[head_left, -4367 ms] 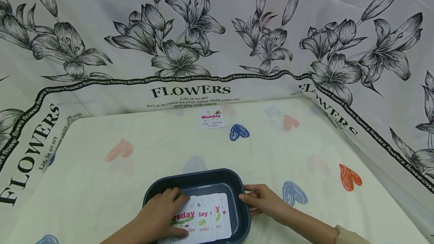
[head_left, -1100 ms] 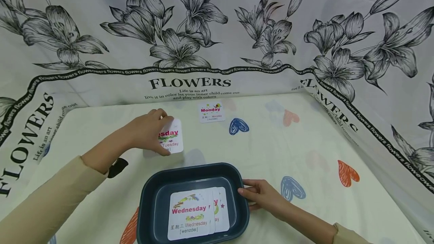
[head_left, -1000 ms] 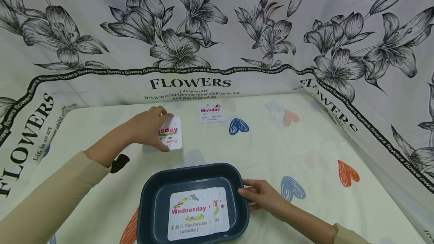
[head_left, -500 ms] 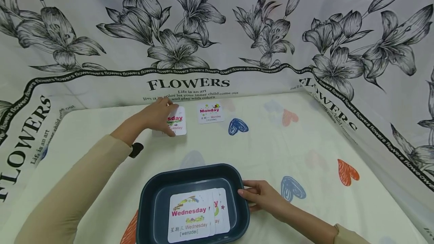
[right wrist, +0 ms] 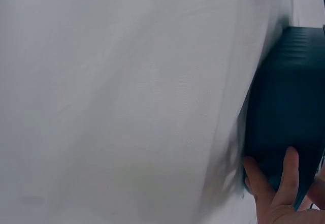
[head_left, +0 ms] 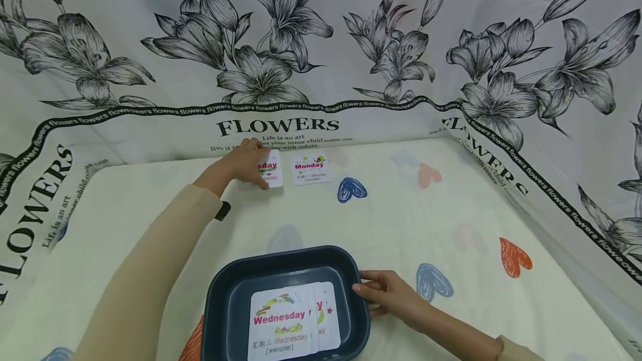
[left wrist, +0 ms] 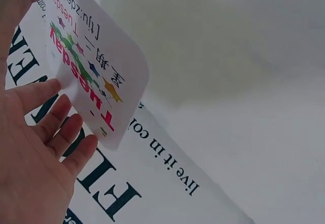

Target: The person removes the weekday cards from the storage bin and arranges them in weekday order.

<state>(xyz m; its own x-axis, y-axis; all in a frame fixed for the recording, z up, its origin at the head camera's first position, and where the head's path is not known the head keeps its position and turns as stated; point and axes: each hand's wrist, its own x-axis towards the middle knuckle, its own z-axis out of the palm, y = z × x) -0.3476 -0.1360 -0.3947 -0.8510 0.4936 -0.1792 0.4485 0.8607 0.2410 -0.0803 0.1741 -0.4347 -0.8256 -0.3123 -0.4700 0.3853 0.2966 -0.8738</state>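
Observation:
My left hand (head_left: 244,165) pinches a white Tuesday flashcard (head_left: 272,170) by its edges at the table's back. In the left wrist view, this Tuesday flashcard (left wrist: 122,56) stands tilted; the other fingertips lie near its edge. Just to its right, a Monday flashcard (head_left: 311,167) lies face up. Near the front is a dark blue tray (head_left: 228,299), its right end held by my right hand (head_left: 393,296), thumb at the rim. The right wrist view has these fingers (right wrist: 290,176) against the tray's outer wall. Inside the tray, a Wednesday flashcard (head_left: 281,327) tops several overlapping ones.
A cream tablecloth (head_left: 391,227) with printed hearts covers the table. Behind and along the sides hangs a white curtain (head_left: 371,121) printed with flowers and lettering, close behind the cards.
My left hand took the Tuesday flashcard out of the tray, uncovering the Wednesday one, and carried it back and rightward to beside the Monday flashcard. My right hand stays on the tray.

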